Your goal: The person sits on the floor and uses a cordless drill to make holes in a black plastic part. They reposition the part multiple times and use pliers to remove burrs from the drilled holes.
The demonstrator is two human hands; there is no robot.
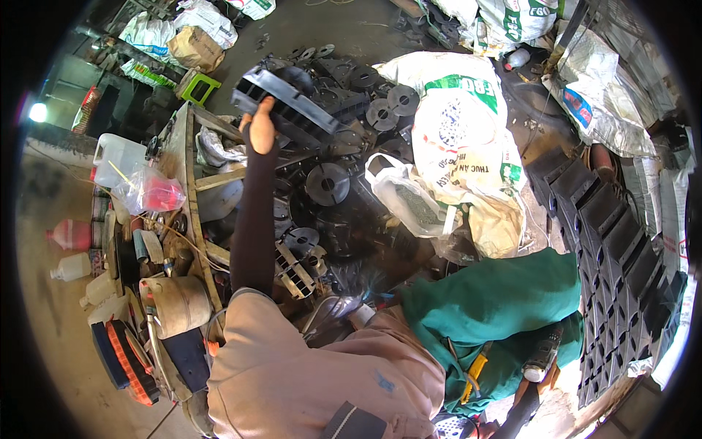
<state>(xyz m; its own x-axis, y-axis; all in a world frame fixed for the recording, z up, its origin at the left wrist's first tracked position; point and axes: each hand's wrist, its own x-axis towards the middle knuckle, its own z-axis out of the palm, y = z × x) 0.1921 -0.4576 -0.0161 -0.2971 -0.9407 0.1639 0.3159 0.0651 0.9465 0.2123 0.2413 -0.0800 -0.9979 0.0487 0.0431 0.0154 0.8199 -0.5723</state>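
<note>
Left hand is up and stretched far out, fingers wrapped around one end of a long black ribbed plastic panel, which hangs in the air above the heap of black plastic discs and parts. The grip sits near the panel's lower left end, so most of its length juts out to the right of the hand, unsupported. That's the risk, as I judge it: a one-ended hold on a long piece at full arm's reach could let it twist or slip and drop into the heap below.

Right hand is down at the bottom right, far below the heap, closed around what looks like the handle of a power drill resting against the green cloth. I can't tell how firm that hold is; the hand is partly cut off by the rim of the view. A drill held loosely while attention goes to the far hand could slide off the cloth.

Left of the heap stands a cluttered wooden bench with a pink-filled plastic bag and a white jug; a swing of the panel that way might knock them over. Right of the heap lie a white woven sack and, farther right, a stacked row of black panels, near enough that a dropped piece could clatter into them.
</note>
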